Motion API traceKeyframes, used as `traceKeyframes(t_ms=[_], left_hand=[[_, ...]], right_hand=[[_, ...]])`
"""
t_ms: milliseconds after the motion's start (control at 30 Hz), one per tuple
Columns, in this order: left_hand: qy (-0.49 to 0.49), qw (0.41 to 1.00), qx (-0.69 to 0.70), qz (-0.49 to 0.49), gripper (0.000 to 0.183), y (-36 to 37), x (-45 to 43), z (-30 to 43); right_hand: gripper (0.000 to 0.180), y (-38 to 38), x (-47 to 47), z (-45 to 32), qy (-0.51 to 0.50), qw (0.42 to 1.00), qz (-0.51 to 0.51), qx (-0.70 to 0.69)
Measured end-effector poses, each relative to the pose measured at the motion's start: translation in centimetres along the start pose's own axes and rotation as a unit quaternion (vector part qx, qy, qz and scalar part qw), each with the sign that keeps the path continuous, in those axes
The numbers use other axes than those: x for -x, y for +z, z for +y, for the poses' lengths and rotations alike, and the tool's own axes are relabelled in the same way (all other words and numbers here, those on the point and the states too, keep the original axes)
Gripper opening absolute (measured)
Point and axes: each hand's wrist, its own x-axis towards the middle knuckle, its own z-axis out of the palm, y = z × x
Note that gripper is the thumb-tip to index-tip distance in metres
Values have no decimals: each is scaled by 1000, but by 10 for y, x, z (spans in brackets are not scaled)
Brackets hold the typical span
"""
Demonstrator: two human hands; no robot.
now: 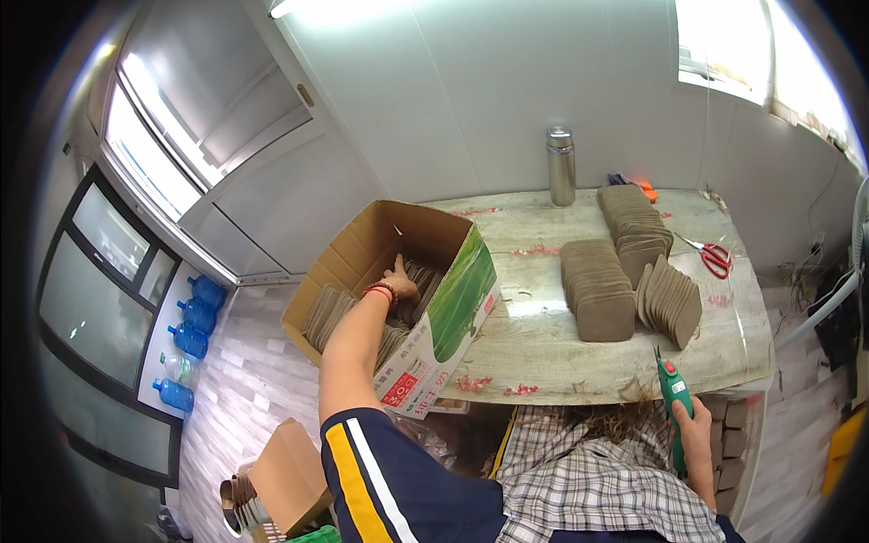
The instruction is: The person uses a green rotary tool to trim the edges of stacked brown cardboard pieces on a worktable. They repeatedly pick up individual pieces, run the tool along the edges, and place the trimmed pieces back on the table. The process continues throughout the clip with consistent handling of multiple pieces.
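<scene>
My left hand reaches down into an open cardboard box at the left of the table. One finger points up, and the others dip among rows of brown, round-cornered flat pads, so whether they grip one is hidden. A red beaded bracelet circles that wrist. In my right hand, at the table's front edge, is a green handheld electric cutter with a red button and a narrow pointed tip facing the table. Beyond that tip lie a fanned stack of pads and two longer rows of pads.
Red-handled scissors lie at the table's right. A steel flask stands by the wall, near an orange object. Plaid cloth with brown scraps covers my lap. Blue water bottles and a small carton are at the left.
</scene>
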Motion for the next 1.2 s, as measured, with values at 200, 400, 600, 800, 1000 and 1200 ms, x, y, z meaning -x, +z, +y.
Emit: traceKeyframes(t_ms=[200,400,600,800,1000,1200], left_hand=[[1,999,8,-48,138,-9,-4,3],[148,988,-39,28,110,-44,20,-7],[249,889,-147,355,21,-97,154,30],[534,717,103,436,10,19,275,144],[519,772,106,352,66,173,198,225],[518,753,104,392,75,209,183,238]], right_hand=[[30,2,1,-8,7,1000,-18,7],[31,0,2,-4,-8,1000,-20,22],[34,-1,8,0,13,1000,-16,-7],[43,-1,11,29,19,999,-33,34],[46,-8,25,23,14,996,-41,72],[45,-12,34,36,26,997,-29,71]])
